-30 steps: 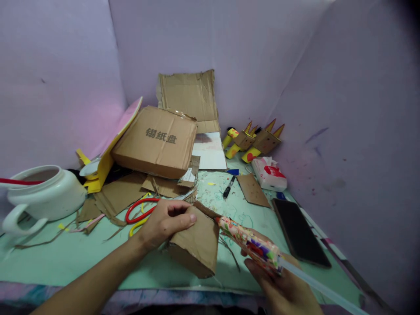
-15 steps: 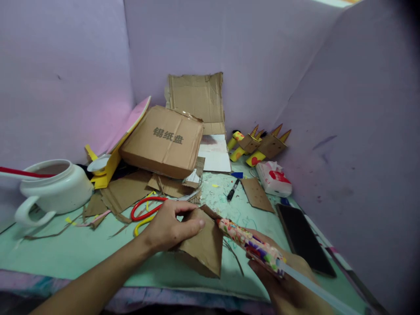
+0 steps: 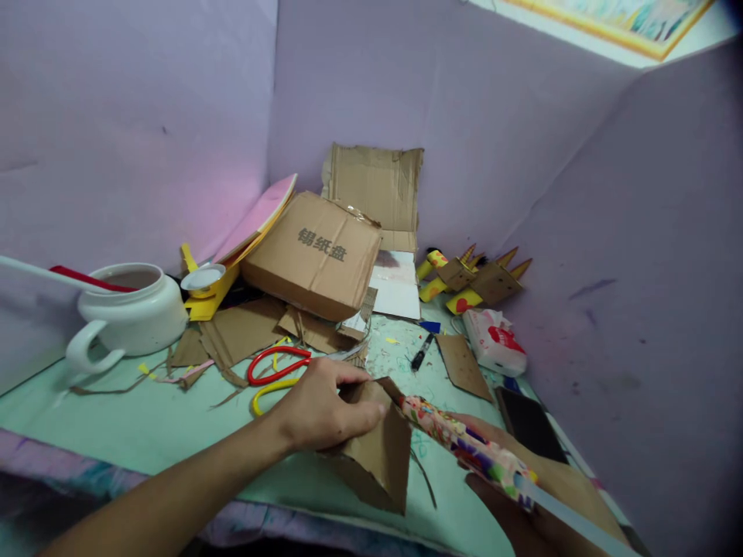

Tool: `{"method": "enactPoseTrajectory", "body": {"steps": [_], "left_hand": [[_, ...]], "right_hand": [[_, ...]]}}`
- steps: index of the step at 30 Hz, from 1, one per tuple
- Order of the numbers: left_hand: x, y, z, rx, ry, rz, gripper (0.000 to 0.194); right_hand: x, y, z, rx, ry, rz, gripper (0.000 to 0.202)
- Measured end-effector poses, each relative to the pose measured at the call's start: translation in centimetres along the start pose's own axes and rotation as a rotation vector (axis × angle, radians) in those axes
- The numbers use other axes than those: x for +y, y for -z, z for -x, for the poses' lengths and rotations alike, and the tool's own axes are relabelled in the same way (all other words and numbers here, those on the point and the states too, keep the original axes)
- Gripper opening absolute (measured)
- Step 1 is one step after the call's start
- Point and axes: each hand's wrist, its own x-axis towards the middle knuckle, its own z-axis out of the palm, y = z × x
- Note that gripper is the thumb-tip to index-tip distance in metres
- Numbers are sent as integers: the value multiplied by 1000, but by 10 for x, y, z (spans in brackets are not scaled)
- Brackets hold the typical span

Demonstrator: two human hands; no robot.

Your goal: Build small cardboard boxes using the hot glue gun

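A folded brown cardboard piece (image 3: 380, 456) stands near the front of the green tabletop. My left hand (image 3: 328, 406) grips its upper left part, thumb on the near face and fingers behind. In my right hand (image 3: 499, 472) is a flower-patterned glue gun (image 3: 464, 441) with a translucent glue stick coming out of its rear end. The gun's tip touches or nearly touches the cardboard's top right edge. Red and yellow handled scissors (image 3: 272, 379) lie just left of my left hand, their blades partly hidden.
A white pot (image 3: 136, 317) stands at the left. Behind are a cardboard box (image 3: 313, 259) and scraps (image 3: 237, 333). On the right are a marker (image 3: 422, 352), a flat cardboard piece (image 3: 463, 366), a tissue pack (image 3: 495, 340), a phone (image 3: 531, 422) and horned cardboard figures (image 3: 493, 282).
The camera view has turned, so the scene sits further right and a framed picture shows at the upper right. Both hands keep their hold, and the gun stays at the cardboard's edge.
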Motion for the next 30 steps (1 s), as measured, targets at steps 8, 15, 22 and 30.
{"method": "enactPoseTrajectory", "body": {"steps": [8, 15, 22, 30], "left_hand": [[-2, -8, 0, 14, -17, -29, 20], [-5, -9, 1, 73, -56, -77, 17], [-3, -11, 4, 75, -107, -70, 13], [-1, -9, 6, 76, -65, -87, 14]], "right_hand": [[-10, -2, -8, -62, 71, 33, 35], [-15, -3, -13, -55, 122, 4, 41], [-15, -9, -14, 22, 136, 2, 38], [1, -10, -3, -1, 79, 69, 38]]}}
